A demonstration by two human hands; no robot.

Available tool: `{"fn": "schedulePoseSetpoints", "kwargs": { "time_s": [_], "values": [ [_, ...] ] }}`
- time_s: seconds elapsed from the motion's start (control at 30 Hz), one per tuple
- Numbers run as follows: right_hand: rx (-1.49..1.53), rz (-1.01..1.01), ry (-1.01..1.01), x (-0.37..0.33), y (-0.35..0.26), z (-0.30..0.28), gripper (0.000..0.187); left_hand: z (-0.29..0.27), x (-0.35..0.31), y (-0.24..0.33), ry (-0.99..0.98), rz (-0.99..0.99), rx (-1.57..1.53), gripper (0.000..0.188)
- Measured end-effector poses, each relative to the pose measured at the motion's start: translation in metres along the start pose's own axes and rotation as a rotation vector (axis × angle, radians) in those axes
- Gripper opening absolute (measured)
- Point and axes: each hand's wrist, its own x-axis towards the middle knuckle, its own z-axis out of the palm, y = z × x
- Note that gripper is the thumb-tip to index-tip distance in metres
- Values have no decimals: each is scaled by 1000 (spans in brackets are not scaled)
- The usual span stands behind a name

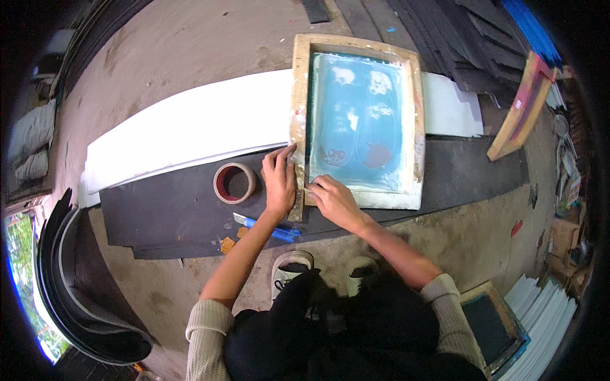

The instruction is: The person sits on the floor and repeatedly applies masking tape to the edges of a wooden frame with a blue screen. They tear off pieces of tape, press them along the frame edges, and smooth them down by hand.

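- In the head view, the frame (419,133), wooden with teal mesh (354,136), lay over white sheets (197,120) and black sheets (171,219), both showing on its left and right.
- Pale shapes showed in the mesh, inside the frame.
- The left hand (279,178) was at the frame's left rail near its lower end, fingers bent against the wood; whether it gripped, I could not tell.
- The right hand (333,200) was at the frame's lower-left corner, fingers curled and tips drawn together; what they pinched, if anything, was too small to tell.
- A wood strip (296,211) stuck out below the frame's lower-left corner, between the hands.
- The tape roll (219,185) sat left of the frame, on the black sheets.
- The blue knife (260,223) lay left of the frame and nearer the person, with orange bits (227,245) beside it.
- A red-and-wood frame (505,134) leaned to the frame's right.
- Shoes (292,263) stood on the floor (254,273), below the frame.
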Motion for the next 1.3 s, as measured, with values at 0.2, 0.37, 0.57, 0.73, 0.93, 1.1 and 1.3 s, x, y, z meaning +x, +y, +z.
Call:
{"fn": "schedulePoseSetpoints", "kwargs": {
  "time_s": [0.2, 0.37, 0.57, 0.73, 0.93, 1.1, 1.3],
  "values": [
    [-358, 14, -139, -38, 23, -37, 41, -14, 12, 19, -328, 621, 278, 36],
    [-523, 100, -174, -89, 57, -100, 35, -8, 26, 29, -732, 926, 353, 49],
    [-756, 77, -225, -104, 65, -103, 25, -1, -2, 42, -715, 850, 836, 39],
    [-846, 41, -176, -111, 61, -99, 21, 3, -21, 40, -546, 836, 938, 27],
    [-985, 16, -188, -107, 59, -93, 30, 3, -31, 35, -477, 705, 1040, 27],
    [-1141, 66, -380, -94, 50, -100, 55, -20, -43, 31, -405, 642, 802, 46],
    [-901, 50, -341, -27, -5, -118, 49, -126, -65, -2, -255, 412, 457, 46]
  ]
}}
